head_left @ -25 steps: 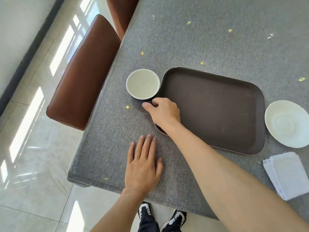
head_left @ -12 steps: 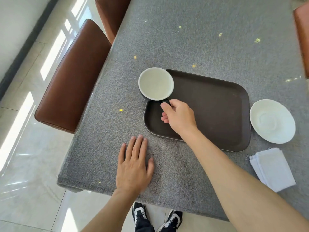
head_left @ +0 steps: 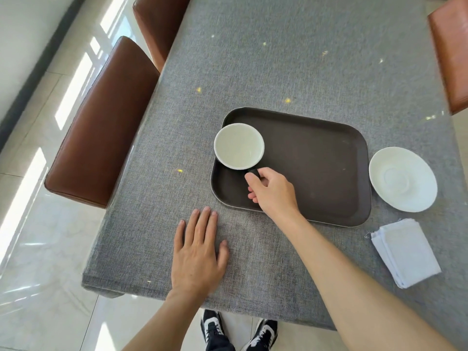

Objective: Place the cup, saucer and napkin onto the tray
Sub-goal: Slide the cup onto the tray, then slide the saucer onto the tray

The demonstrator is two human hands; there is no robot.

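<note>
Tiled floor [head_left: 50,287] nearest; grey-clothed worktop [head_left: 316,72]. Left hand [head_left: 197,257] lay flat, fingers spread, empty. Right hand [head_left: 273,192] pinched cup [head_left: 239,146] by its handle over tray [head_left: 316,160]'s left end. Saucer [head_left: 403,179], napkin [head_left: 405,252] right of tray. Brown chairs [head_left: 101,127] beyond.

There is only the one view, from the camera on my head, looking forward and steeply down over the near edge of the worktop [head_left: 304,72]. It sits close enough that my two forearms enter from the bottom edge and my shoes [head_left: 238,330] show on the floor straight below. The wide lens bends the worktop's edges. The tray [head_left: 316,160] lies near the middle of the frame, chairs [head_left: 101,127] run along the left, and the worktop's far end is cut off at the top.
</note>
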